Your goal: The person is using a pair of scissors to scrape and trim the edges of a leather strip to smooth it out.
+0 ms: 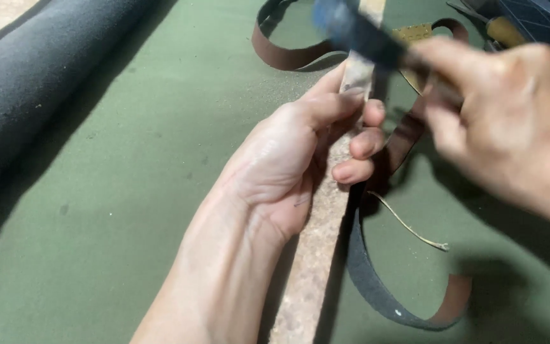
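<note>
My left hand (300,146) grips a long, narrow, mottled beige strip (313,255) that runs from the bottom edge up past my fingers to the top of the view. A brown leather strap (288,57) with a dark grey underside (367,280) loops around the strip on the green mat. My right hand (510,121), blurred with motion, holds a dark blue tool (358,32) whose head is just above the strip's upper part. A thin pale thread (408,226) trails from the strap.
The green mat (128,178) covers the work surface. A dark grey roll of material (33,70) lies along the far left. A dark gridded cutting mat (542,25) and a yellow-handled tool (504,28) sit at the top right.
</note>
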